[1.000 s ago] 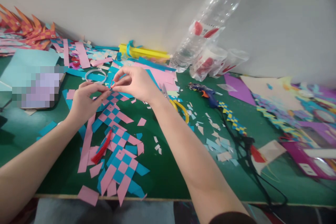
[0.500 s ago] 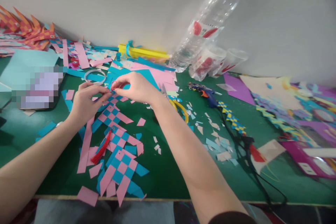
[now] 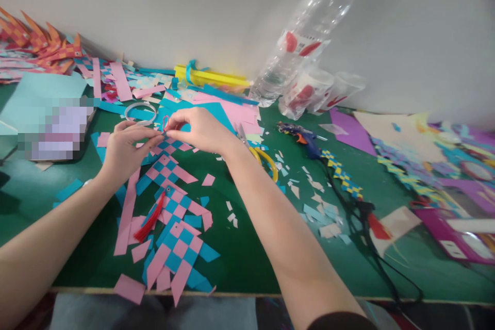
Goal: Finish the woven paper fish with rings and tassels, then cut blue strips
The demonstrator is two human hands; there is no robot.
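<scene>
A small loop of red cord (image 3: 165, 122) stands up at the fingertips of my right hand (image 3: 197, 128), which is closed in a pinch around it. My left hand (image 3: 129, 147) meets it from the left, thumb and forefinger pressed together; what lies between them is too small to make out. Just below the hands are woven pink-and-blue paper fish (image 3: 180, 247), overlapping in a row towards the table's front edge. Across one of them lies a red tassel (image 3: 150, 219).
Yellow-handled scissors (image 3: 263, 160) lie partly behind my right forearm. A glue gun (image 3: 307, 142) with a black cable rests farther right, near paper scraps (image 3: 327, 211). A plastic bottle (image 3: 309, 26) and cups (image 3: 305, 90) stand by the wall. A phone (image 3: 62, 129) and a clear ring (image 3: 139, 112) lie left.
The red cord loop now stands a little higher and narrower above the fingertips. Both hands stay in nearly the same place, with only a slight shift of the right fingers.
</scene>
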